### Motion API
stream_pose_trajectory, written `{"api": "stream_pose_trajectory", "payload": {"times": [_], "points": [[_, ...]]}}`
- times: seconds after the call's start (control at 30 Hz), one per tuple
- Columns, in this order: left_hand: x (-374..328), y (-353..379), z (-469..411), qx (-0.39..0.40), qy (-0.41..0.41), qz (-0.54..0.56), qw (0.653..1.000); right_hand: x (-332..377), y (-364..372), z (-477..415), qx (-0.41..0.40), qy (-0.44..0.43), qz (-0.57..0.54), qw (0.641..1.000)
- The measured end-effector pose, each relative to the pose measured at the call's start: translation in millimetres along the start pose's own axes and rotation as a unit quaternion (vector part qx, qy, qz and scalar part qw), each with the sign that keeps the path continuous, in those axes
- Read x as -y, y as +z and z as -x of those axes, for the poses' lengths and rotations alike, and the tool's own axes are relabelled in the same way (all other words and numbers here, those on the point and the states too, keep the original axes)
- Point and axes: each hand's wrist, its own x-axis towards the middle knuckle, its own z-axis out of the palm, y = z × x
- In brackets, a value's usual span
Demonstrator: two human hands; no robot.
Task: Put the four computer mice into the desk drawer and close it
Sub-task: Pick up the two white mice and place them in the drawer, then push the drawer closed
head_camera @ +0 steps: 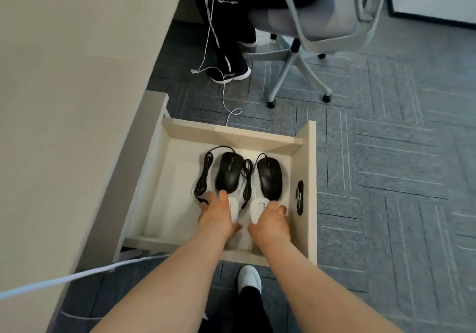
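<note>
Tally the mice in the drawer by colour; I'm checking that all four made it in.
Black corded mice: 2
White mice, one under each hand: 2
Total: 4, all inside the open wooden drawer.

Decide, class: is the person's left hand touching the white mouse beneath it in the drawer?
Touching. The head view shows the left hand lying over the white mouse, fingers across its top, no gap visible.

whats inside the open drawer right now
Inside the drawer: two black wired mice at the far end with coiled cables, and two white mice nearer, partly covered by the left hand and right hand.
</note>
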Motion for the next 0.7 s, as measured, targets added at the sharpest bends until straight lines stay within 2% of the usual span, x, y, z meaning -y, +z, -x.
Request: {"api": "stream_pose_trajectory", "payload": {"times": [0.17, 0.27, 0.3, 0.37, 0.43, 0.5, 0.57, 0.7], "points": [[4.2, -4.9, -2.7, -0.023, 0.006, 0.022, 0.999, 4.4, -2.2, 3.2, -0.036, -0.054, 0.015, 0.998], [6.6, -36.4, 14.3, -0.055, 0.033, 0.002, 0.998, 6.3, -19.5, 17.2, -0.116, -0.143, -0.004, 0.983], [6.6, -53.4, 23.0, -0.090, 0.066, -0.006, 0.994, 5.5, -28.0, 22.6, -0.159, -0.165, -0.005, 0.973], [8.2, -92.4, 43.2, -0.198, 0.152, -0.012, 0.968, 1.0, -43.2, 31.6, -0.222, -0.150, -0.005, 0.964], [14.8, -136.5, 63.6, -0.335, 0.222, -0.038, 0.915, -2.6, -58.3, 37.6, -0.210, -0.080, -0.026, 0.974], [25.9, -175.3, 74.8, -0.425, 0.239, -0.064, 0.871, -2.2, -69.2, 37.8, -0.153, -0.006, -0.064, 0.986], [39.3, -206.0, 76.2, -0.422, 0.204, -0.076, 0.880, 2.9, -76.2, 36.2, -0.100, 0.027, -0.089, 0.991], [72.9, -224.5, 57.4, -0.305, 0.099, -0.101, 0.942, 10.8, -80.3, 33.8, -0.067, 0.050, -0.097, 0.992]]}}
